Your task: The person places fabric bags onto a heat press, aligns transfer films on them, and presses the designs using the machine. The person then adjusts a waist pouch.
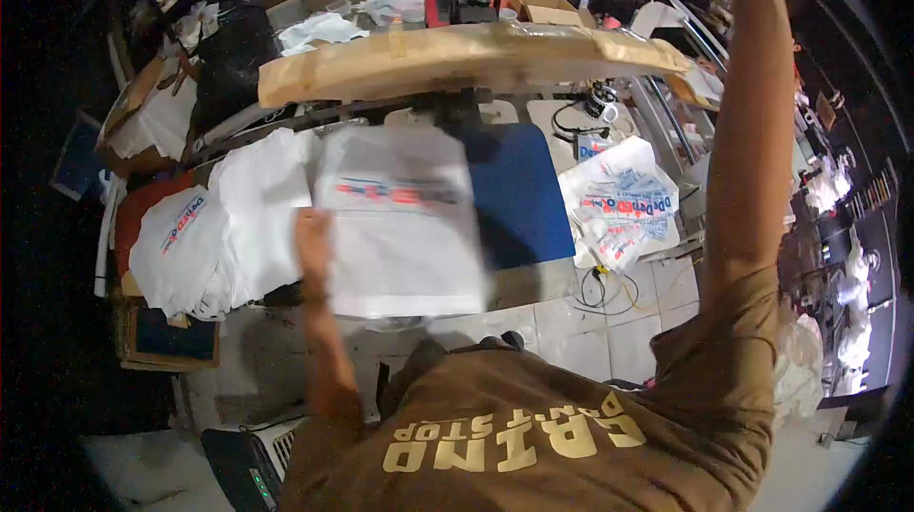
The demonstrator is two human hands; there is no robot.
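Note:
My left hand [312,234] is at the left edge of a white printed sheet [405,255], its fingers blurred against it. The sheet lies partly over a blue board [519,188]. To the left is a pile of white printed sheets [190,255], close beside my left hand. My right arm reaches up past the top right edge of the view, so my right hand is out of sight. Right of the blue board, several printed pieces [624,202] are heaped on a pale surface.
A long beam wrapped in brown material [457,57] runs across beyond the blue board. Behind it stand an open cardboard box [547,12] and clutter. Cables [600,288] hang over the tiled floor at right, and a black device [243,469] sits low at left.

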